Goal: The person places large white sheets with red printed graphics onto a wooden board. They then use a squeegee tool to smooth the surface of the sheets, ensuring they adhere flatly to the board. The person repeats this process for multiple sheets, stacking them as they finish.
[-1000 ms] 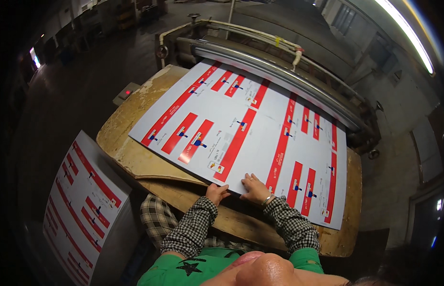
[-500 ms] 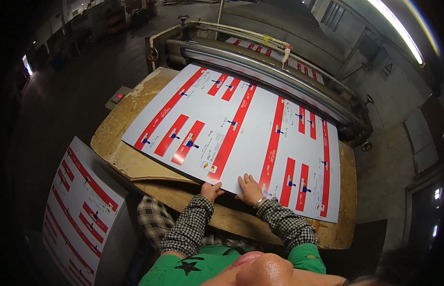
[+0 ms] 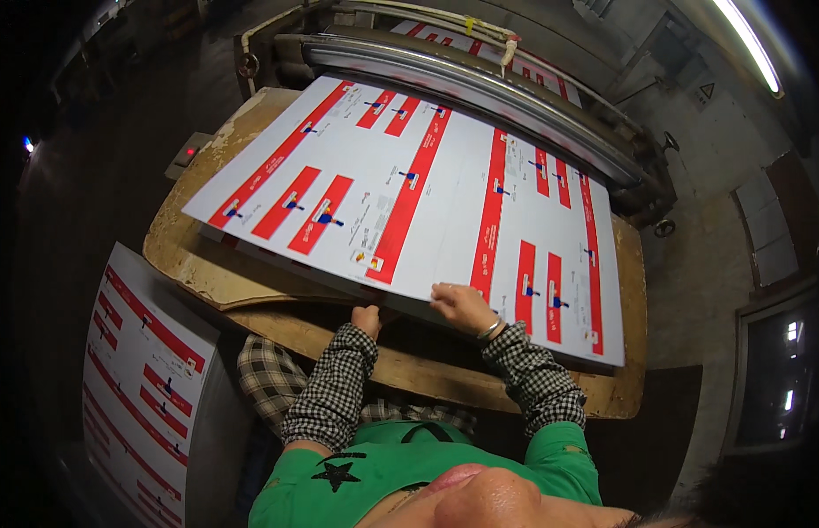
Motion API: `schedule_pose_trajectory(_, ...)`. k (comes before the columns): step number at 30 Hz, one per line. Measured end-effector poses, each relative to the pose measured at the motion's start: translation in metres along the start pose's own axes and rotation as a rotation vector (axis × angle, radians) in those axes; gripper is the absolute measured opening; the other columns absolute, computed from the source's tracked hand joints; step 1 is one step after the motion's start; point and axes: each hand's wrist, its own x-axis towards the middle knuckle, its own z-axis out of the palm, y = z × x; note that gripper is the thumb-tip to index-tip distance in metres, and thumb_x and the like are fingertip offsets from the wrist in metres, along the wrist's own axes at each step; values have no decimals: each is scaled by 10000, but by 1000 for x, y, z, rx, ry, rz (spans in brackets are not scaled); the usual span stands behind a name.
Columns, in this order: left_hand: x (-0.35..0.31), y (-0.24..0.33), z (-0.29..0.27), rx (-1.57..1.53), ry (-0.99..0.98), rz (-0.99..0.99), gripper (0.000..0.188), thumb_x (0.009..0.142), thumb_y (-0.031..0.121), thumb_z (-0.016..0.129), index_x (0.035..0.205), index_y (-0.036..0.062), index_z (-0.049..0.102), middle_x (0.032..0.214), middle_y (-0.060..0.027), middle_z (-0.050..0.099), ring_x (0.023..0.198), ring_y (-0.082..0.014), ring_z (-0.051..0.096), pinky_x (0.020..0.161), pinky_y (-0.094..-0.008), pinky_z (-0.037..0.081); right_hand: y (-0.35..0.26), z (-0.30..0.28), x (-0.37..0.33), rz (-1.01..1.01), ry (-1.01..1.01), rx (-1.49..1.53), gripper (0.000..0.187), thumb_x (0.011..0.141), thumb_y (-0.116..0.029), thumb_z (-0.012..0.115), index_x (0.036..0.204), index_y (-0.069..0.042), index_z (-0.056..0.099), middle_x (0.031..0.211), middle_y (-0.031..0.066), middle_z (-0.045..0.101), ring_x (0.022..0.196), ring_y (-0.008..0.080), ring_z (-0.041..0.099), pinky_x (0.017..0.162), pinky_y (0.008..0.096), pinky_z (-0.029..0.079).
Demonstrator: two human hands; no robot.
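Observation:
A large white printed sheet (image 3: 453, 202) with red bands and small blue figures lies on the worn wooden table (image 3: 198, 273). Its near edge is raised off the wood. My right hand (image 3: 465, 308) grips that edge right of its middle, fingers on top and the thumb hidden. My left hand (image 3: 366, 320) is closed at the table's front notch, just below the sheet's edge. Its fingertips go into shadow, so I cannot make out what they hold. The sheet's far edge lies against a long metal roller (image 3: 480, 101).
A stack of similar printed sheets (image 3: 145, 352) stands at lower left, beside the table. The roller machine has a pale pipe (image 3: 427, 18) over it and a handwheel (image 3: 664, 229) at its right end. A box with a red light (image 3: 189, 152) sits at the table's left edge.
The sheet's near edge has come up off the table. My left hand has gone from the sheet's edge to below it. My right hand now grips the edge rather than lying on top.

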Motion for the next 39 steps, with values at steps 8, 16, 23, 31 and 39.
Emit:
schedule_pose_trajectory(8,-75,68,42,-161,-237,24,282,918,132,499,1140,-41,475,1026,-159,608,864,-252,652,723,-370,570,57,28,24,262,-18,-88,181,792,-235,622,799,-54,628,781,140,640,760,336,616,690,407,488)
schedule_pose_trajectory(16,-50,50,24,-135,-223,66,239,898,163,576,1087,27,525,914,-92,627,758,-196,645,641,-332,568,36,73,46,213,26,-203,588,668,-463,696,1005,11,618,1162,225,537,1142,364,462,971,495,356)
schedule_pose_trajectory(23,-72,63,38,-72,-311,94,316,850,98,615,1133,8,506,1063,-130,606,958,-235,615,806,-403,513,31,70,8,112,61,-227,560,693,-364,741,1110,-24,583,1247,210,510,1194,358,455,973,472,382)
schedule_pose_trajectory(31,-69,58,36,-219,-100,58,326,878,41,362,1121,-95,532,1147,-213,569,1066,-327,574,930,-456,501,6,22,29,32,220,45,223,816,-259,600,751,-47,623,720,148,624,749,341,603,664,425,467)
schedule_pose_trajectory(39,-55,52,30,-110,-174,102,179,859,62,443,917,-76,542,829,-157,606,677,-239,640,666,-394,571,23,68,5,77,168,67,183,807,-198,611,817,-29,539,778,143,571,769,344,577,667,420,453)
